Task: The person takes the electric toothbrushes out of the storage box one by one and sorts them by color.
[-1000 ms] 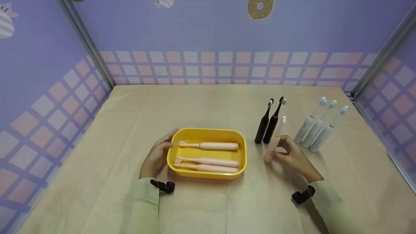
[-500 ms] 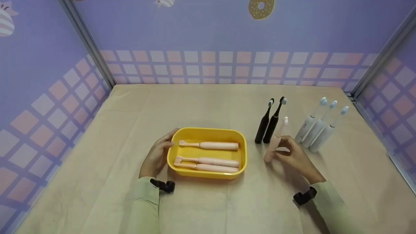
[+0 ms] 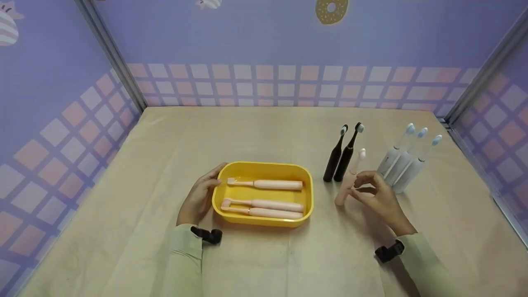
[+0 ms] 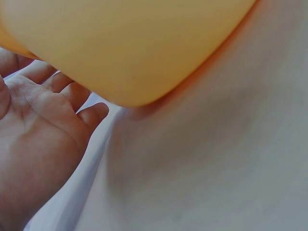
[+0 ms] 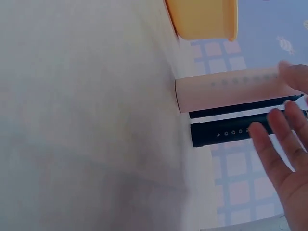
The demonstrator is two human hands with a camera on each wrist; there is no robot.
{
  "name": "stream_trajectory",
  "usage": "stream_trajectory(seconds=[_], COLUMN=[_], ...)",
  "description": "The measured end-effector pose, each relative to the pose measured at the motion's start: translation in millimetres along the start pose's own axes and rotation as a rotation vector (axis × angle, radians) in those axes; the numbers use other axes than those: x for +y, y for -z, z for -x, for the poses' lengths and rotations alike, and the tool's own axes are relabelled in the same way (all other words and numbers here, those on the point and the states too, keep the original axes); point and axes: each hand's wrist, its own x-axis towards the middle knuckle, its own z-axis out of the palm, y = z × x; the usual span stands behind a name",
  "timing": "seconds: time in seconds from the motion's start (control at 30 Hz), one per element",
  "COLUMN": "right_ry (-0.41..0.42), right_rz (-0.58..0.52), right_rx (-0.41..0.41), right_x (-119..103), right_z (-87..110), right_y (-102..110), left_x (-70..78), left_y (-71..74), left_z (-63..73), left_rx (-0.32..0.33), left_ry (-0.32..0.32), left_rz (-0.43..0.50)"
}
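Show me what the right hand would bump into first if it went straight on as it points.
Probably the standing pink toothbrush, right in front of the right hand. Beyond it, the black toothbrushes seem next, though depth is hard to judge.

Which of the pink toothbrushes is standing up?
The pink toothbrush outside the yellow tub, beside two black toothbrushes; the other three pink ones lie inside the tub.

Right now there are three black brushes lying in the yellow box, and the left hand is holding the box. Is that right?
Not quite: the three brushes lying in the yellow box are pink, not black. The head view shows it. The left hand is holding the box, just as you said.
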Motion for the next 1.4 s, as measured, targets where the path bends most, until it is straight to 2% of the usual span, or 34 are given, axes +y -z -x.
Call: stream_trajectory(seconds=[0.17,0.43,0.67,1.03,1.17,1.4], right_ry=[0.073,0.2,0.306,0.364,0.385,0.366], right_rz=[-0.054,-0.072,-0.111,-0.101,-0.087,-0.039], right_rx=[0.099,0.105,0.044,-0.13,-0.169,-0.237], right_x=[-5.3,-13.1,-27.0,-46.7,-53.2,-65.4], right_z=[1.5,4.7,6.1,0.3,-4.0,-10.3], right_y=[1.7,3.4,0.8,-14.0,-21.9,-35.8], left_x=[0.5,-0.6,-1.5,0.1,0.1,0.9], left_y=[-0.2,-0.4,0.9,-0.3,-0.4,-0.7], left_z=[-0.1,-0.1,-0.3,0.1,0.8,0.7], left_rx=[-0.003,0.002,-0.014,0.007,0.01,0.009], left_ry=[-0.005,-0.005,-0.01,-0.012,-0.008,-0.009], left_rz=[-0.013,-0.009,-0.027,-0.016,-0.005,-0.012])
